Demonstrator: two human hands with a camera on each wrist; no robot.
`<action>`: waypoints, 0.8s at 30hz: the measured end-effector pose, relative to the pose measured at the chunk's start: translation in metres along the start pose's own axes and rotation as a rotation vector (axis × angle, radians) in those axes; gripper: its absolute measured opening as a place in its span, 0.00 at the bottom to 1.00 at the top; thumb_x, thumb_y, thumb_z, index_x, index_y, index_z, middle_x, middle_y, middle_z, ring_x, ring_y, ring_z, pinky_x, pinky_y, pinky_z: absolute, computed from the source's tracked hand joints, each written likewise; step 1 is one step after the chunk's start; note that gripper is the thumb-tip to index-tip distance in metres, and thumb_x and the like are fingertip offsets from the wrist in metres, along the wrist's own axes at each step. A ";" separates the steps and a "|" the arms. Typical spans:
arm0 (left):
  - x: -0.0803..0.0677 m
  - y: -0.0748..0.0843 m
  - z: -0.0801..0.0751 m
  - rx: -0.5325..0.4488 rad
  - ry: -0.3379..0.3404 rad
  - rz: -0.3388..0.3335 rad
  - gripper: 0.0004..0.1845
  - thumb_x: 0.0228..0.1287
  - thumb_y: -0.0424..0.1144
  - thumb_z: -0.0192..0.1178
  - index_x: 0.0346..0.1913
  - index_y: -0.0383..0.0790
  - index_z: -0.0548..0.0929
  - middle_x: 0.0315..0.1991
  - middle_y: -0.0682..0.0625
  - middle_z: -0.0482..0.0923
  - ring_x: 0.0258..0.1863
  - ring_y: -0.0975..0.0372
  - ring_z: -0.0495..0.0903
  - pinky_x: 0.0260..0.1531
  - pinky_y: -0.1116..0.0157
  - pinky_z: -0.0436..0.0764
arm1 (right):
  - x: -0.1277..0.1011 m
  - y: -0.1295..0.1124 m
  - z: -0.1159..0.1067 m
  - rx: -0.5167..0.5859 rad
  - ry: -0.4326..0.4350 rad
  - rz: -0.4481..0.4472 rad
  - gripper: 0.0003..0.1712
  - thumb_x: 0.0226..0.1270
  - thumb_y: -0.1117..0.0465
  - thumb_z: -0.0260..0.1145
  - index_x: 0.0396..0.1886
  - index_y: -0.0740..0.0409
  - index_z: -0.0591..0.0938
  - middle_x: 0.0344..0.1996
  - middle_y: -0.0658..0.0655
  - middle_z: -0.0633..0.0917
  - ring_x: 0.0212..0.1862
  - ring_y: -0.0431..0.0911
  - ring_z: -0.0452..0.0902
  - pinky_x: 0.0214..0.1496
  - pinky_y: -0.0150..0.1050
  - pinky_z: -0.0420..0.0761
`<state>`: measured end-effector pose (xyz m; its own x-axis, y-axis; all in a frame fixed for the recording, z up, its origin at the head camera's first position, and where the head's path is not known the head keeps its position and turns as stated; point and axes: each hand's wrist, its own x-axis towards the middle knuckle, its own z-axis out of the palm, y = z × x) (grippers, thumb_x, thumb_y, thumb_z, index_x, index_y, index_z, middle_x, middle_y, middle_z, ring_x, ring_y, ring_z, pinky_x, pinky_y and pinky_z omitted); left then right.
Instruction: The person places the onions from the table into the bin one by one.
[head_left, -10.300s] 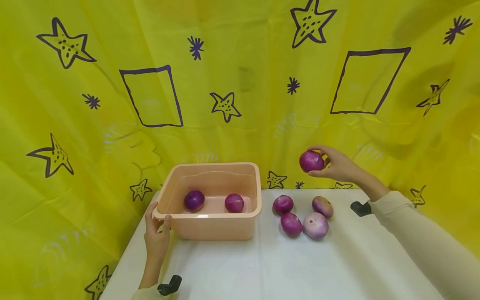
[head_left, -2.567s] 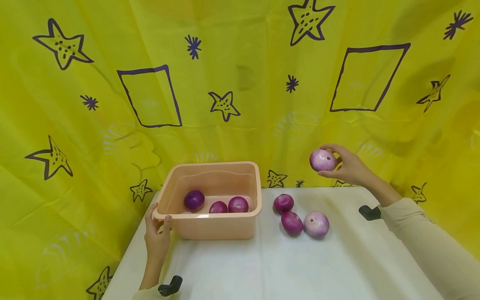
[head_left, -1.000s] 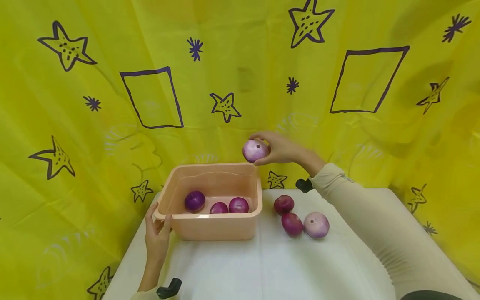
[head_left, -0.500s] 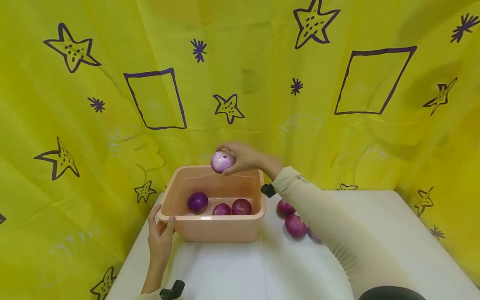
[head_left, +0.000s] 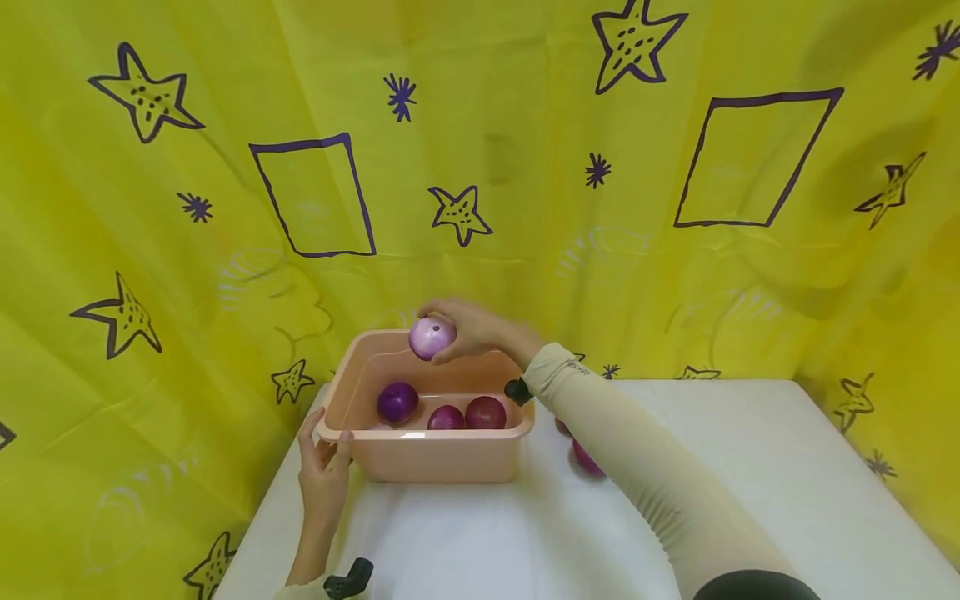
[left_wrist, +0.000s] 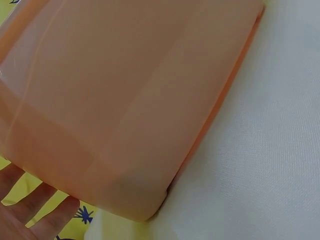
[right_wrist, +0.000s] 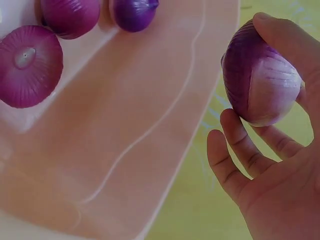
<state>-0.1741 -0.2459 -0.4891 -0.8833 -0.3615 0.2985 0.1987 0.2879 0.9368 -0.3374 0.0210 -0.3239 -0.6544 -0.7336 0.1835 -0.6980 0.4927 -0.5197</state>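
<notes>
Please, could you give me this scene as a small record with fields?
left hand: grips the corner of the peach tub
right hand: holds a pale onion above the tub
inside tub: three purple onions
table: white; at least two onions, partly hidden by the right sleeve
backdrop: yellow, with dark drawn stars

Yellow curtain (head_left: 517,267) with purple-outlined stars (head_left: 461,215) behind a white table (head_left: 450,533).
</notes>
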 end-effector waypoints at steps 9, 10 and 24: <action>0.002 -0.002 0.001 0.004 -0.011 -0.012 0.32 0.79 0.46 0.56 0.80 0.56 0.57 0.76 0.43 0.65 0.58 0.60 0.74 0.45 0.81 0.78 | -0.001 0.007 0.009 0.003 -0.053 0.076 0.47 0.58 0.53 0.81 0.75 0.50 0.69 0.71 0.62 0.72 0.70 0.57 0.65 0.70 0.54 0.71; 0.001 -0.002 0.001 0.004 -0.013 -0.012 0.32 0.79 0.46 0.55 0.80 0.56 0.57 0.76 0.43 0.64 0.58 0.60 0.74 0.46 0.81 0.78 | -0.002 0.008 0.010 -0.001 -0.057 0.079 0.49 0.58 0.52 0.81 0.76 0.50 0.68 0.72 0.63 0.70 0.71 0.58 0.63 0.71 0.56 0.69; 0.000 -0.001 0.000 0.001 -0.017 -0.011 0.32 0.79 0.45 0.55 0.80 0.56 0.57 0.76 0.42 0.64 0.61 0.52 0.74 0.45 0.82 0.77 | -0.010 0.012 0.003 0.062 -0.037 0.029 0.51 0.59 0.54 0.80 0.78 0.53 0.65 0.74 0.65 0.67 0.73 0.62 0.63 0.71 0.59 0.69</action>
<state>-0.1746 -0.2458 -0.4898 -0.8924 -0.3497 0.2853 0.1890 0.2846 0.9398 -0.3377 0.0330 -0.3343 -0.6619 -0.7370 0.1368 -0.6587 0.4847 -0.5755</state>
